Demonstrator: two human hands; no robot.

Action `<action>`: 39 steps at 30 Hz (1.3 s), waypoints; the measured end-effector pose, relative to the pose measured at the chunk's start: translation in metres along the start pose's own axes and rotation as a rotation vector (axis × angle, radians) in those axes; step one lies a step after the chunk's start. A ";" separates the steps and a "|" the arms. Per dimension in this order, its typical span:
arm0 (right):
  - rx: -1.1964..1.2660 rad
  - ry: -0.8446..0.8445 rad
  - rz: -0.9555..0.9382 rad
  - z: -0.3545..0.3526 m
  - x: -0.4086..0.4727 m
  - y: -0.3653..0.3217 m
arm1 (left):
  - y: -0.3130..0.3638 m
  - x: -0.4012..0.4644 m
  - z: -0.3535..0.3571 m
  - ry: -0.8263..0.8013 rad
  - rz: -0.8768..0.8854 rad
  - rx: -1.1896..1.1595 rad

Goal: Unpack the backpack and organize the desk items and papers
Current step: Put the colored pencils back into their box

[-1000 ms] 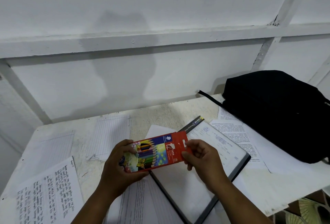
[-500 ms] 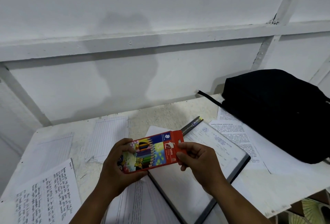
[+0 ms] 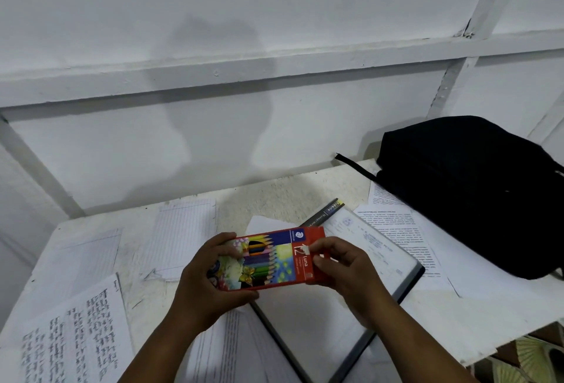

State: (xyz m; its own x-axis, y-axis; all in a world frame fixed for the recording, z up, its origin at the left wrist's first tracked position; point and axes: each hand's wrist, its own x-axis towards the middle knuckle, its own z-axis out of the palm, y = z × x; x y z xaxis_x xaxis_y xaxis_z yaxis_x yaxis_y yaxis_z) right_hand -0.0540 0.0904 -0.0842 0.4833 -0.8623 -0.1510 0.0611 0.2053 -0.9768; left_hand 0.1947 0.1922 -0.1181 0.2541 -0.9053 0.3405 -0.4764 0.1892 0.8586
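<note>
A red box of coloured pencils (image 3: 274, 257) is held above the desk, near its front middle. My left hand (image 3: 210, 288) grips the box's left end from below, thumb on its face. My right hand (image 3: 341, 272) pinches the box's right end with curled fingers. The black backpack (image 3: 470, 190) lies on the desk's far right. Under my hands is an open dark-edged folder (image 3: 381, 263) with white pages. A handwritten sheet (image 3: 76, 337) lies at the front left.
Lined blank sheets (image 3: 183, 230) are spread over the white desk (image 3: 274, 196) at the left and middle. Printed pages (image 3: 396, 224) lie beside the backpack. A dark pencil case or book spine (image 3: 326, 211) pokes out behind the folder. A white wall stands close behind.
Both hands have shifted slightly left with the box. My right fingers have slid along the box's right end and now curl more over it.
</note>
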 end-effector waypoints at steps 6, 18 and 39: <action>0.100 0.025 0.112 -0.025 -0.009 -0.004 | 0.023 0.022 0.020 -0.152 -0.084 -0.081; 0.174 0.349 0.005 -0.150 -0.076 -0.014 | 0.077 0.055 0.151 -0.227 -0.481 -0.559; 0.272 0.868 -0.155 -0.440 -0.225 -0.033 | 0.199 0.144 0.500 -0.466 0.310 0.522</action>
State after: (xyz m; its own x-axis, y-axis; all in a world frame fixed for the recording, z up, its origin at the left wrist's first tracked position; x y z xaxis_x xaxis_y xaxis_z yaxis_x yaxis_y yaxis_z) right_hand -0.5492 0.0741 -0.0844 -0.3654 -0.9112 -0.1901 0.3268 0.0657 -0.9428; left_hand -0.2845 -0.0908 -0.0896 -0.2820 -0.9288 0.2402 -0.8332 0.3612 0.4186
